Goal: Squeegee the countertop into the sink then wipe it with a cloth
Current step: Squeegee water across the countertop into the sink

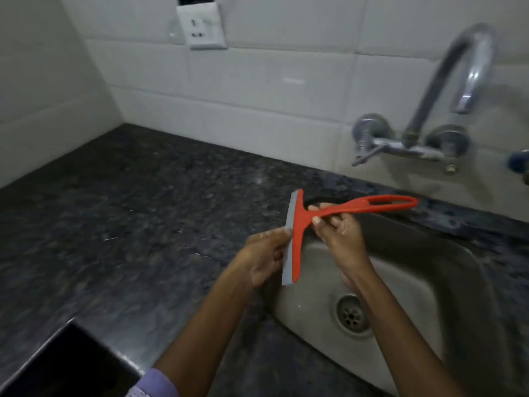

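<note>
Lilac sleeve cuff (156, 382) nearest, on left forearm. Both hands raise red squeegee (299, 224) over steel sink (446, 285) edge, off granite countertop (128, 213). Left hand (266, 259) pinches grey rubber blade (289, 242), likely stripping water. Right hand (339, 229) curls round handle neck, steadying. Drips would fall into basin. No cloth visible.
</note>
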